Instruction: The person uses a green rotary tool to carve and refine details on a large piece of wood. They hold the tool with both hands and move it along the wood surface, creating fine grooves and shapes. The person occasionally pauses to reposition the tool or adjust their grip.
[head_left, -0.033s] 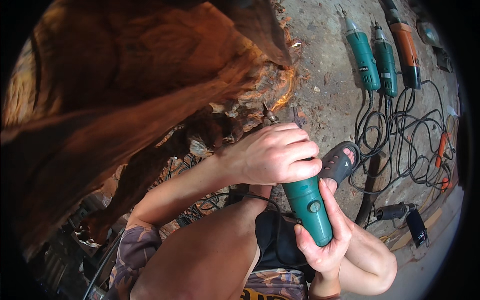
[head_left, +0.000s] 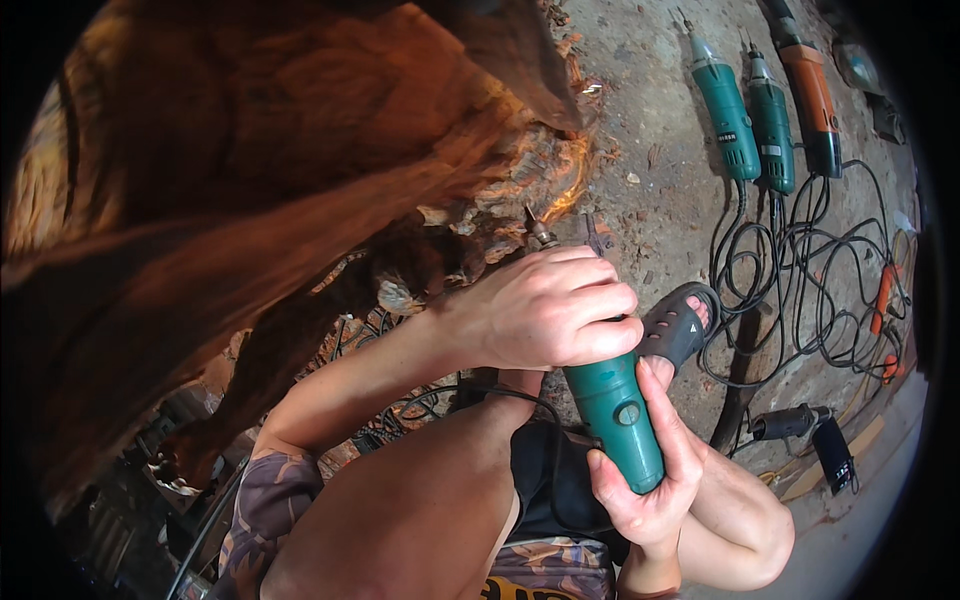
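Both my hands hold a green electric die grinder point(head_left: 613, 410), slanted with its tip pointing up and to the left. My left hand point(head_left: 560, 305) wraps over its front end and hides the neck. The right hand point(head_left: 672, 470) cups the rear of the body from the right, fingers along its side and thumb near the back end. A metal bit point(head_left: 536, 225) sticks out beyond my left fingers, close to the rough lower edge of a big reddish-brown wood piece point(head_left: 300, 170). Whether the bit touches the wood I cannot tell.
Two more green grinders point(head_left: 726, 120) and an orange power tool point(head_left: 810, 100) lie on the concrete floor at the upper right, with tangled black cords point(head_left: 790, 270) below them. My sandalled foot point(head_left: 680, 325) stands beside the grinder. A dark phone-like object point(head_left: 834, 455) lies at the lower right.
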